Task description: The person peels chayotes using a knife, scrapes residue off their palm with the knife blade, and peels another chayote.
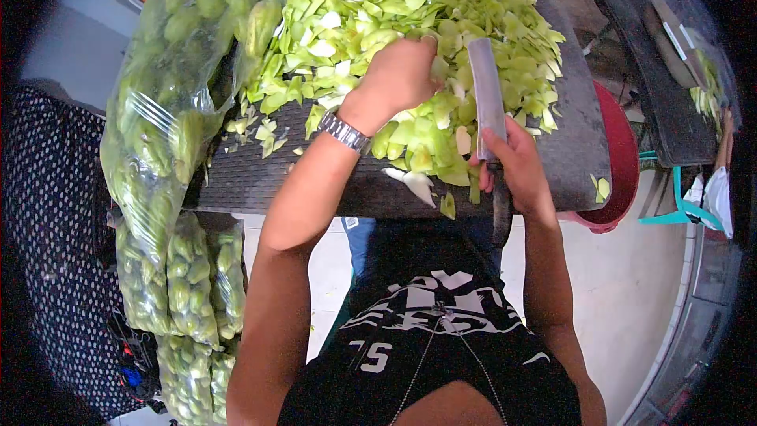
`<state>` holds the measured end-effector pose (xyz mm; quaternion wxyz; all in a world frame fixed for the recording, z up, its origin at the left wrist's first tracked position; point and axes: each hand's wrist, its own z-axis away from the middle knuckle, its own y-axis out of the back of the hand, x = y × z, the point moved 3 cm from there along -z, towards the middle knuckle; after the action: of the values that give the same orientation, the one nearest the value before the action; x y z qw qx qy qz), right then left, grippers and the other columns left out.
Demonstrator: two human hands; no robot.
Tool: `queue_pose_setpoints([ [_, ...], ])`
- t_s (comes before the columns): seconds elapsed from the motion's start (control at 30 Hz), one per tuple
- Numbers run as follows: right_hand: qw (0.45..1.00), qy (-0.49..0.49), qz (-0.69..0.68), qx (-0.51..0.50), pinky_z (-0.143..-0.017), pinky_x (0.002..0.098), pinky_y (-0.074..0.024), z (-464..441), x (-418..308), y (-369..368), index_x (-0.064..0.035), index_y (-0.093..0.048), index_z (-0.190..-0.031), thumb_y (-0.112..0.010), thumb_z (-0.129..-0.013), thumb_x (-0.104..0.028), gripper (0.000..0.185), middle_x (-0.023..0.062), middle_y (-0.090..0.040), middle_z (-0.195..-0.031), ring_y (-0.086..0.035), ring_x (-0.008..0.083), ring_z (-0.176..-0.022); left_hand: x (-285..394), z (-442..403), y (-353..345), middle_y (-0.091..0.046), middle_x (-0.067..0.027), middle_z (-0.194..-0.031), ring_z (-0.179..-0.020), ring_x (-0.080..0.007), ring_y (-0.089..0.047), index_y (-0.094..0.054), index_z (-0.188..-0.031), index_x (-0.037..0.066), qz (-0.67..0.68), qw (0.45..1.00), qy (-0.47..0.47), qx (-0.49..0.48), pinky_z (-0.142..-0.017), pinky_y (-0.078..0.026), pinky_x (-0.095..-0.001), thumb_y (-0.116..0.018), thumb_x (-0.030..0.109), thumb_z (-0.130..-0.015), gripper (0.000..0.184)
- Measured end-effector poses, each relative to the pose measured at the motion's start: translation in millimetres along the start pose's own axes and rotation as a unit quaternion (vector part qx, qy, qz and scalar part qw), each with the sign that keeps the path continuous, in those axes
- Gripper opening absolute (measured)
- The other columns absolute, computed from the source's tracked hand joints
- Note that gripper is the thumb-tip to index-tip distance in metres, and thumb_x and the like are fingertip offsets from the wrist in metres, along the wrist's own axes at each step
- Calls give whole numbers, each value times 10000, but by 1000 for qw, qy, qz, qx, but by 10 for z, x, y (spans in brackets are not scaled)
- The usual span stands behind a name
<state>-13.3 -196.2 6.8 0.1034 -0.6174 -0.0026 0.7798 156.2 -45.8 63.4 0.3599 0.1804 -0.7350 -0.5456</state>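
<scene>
A large heap of thin green slices covers the dark table. My left hand, with a metal watch at its wrist, is at the heap's near side with its fingers curled; whatever may be in them is hidden. To the right, my right hand is closed on a knife, its broad blade pointing away over the slices and its dark handle towards me. A white piece lies near the table's front edge, below the heap.
A clear bag of green vegetables rests at the table's left. More filled bags are stacked below. A red tub stands at the right, beside a turquoise stool. Another person's arm shows at the far right.
</scene>
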Motion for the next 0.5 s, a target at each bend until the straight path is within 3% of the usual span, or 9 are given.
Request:
queue_pose_setpoints([
  [0.13, 1000, 1, -8, -1, -446, 292, -482, 17, -38, 22, -52, -537, -1189, -564, -1041, -219, 224, 90, -659, -752, -580, 150, -473, -77, 114, 26, -687, -228, -1100, -896, -398, -699, -598, -1178, 2, 63, 998, -2, 10, -772, -577, -442, -813, 218, -808, 479],
  [0.17, 1000, -3, -13, 4, -447, 293, -483, 35, -74, 29, -52, -538, -1198, -573, -1034, -218, 235, 90, -658, -754, -582, 150, -478, -119, 167, 38, -685, -212, -1104, -896, -370, -705, -578, -1217, -1, 222, 974, 37, 10, -748, -588, -425, -791, 190, -831, 480],
  [0.23, 1000, 10, -4, 12, -451, 293, -482, 79, -157, 29, -54, -541, -1218, -599, -1013, -202, 260, 80, -654, -762, -584, 146, -493, -113, 331, 73, -681, -180, -1113, -896, -315, -716, -537, -1295, -6, 518, 848, 109, 8, -699, -608, -392, -749, 135, -878, 488],
  [0.33, 998, 59, 35, 11, -458, 285, -473, 160, -313, -20, -61, -549, -1239, -642, -969, -158, 301, 50, -642, -783, -578, 131, -521, -140, 559, 13, -669, -149, -1107, -917, -262, -711, -478, -1368, -35, 729, 674, 116, -7, -661, -623, -366, -676, 54, -921, 497],
  [0.4, 994, 94, 60, 5, -461, 272, -461, 220, -456, -104, -69, -559, -1240, -663, -942, -125, 320, 30, -631, -799, -568, 117, -535, -87, 685, -19, -666, -176, -1128, -944, -307, -708, -468, -1388, -51, 777, 624, 84, -21, -755, -624, -422, -650, -4, -900, 523],
  [0.43, 993, 90, 64, -28, -529, 281, -464, 228, -496, -96, -75, -580, -1216, -666, -929, -91, 300, 4, -615, -807, -548, 102, -587, -46, 728, -41, -665, -179, -1130, -952, -318, -707, -470, -1385, -53, 794, 603, 77, -22, -787, -622, -435, -644, -14, -896, 520],
  [0.5, 981, 145, 126, 19, -592, 293, -472, 234, -508, -105, -64, -593, -1176, -661, -953, -135, 243, 5, -611, -801, -546, 110, -631, 86, 831, -26, -668, -208, -1146, -995, -361, -702, -476, -1380, -50, 818, 572, 48, -27, -886, -603, -480, -639, -23, -888, 519],
])
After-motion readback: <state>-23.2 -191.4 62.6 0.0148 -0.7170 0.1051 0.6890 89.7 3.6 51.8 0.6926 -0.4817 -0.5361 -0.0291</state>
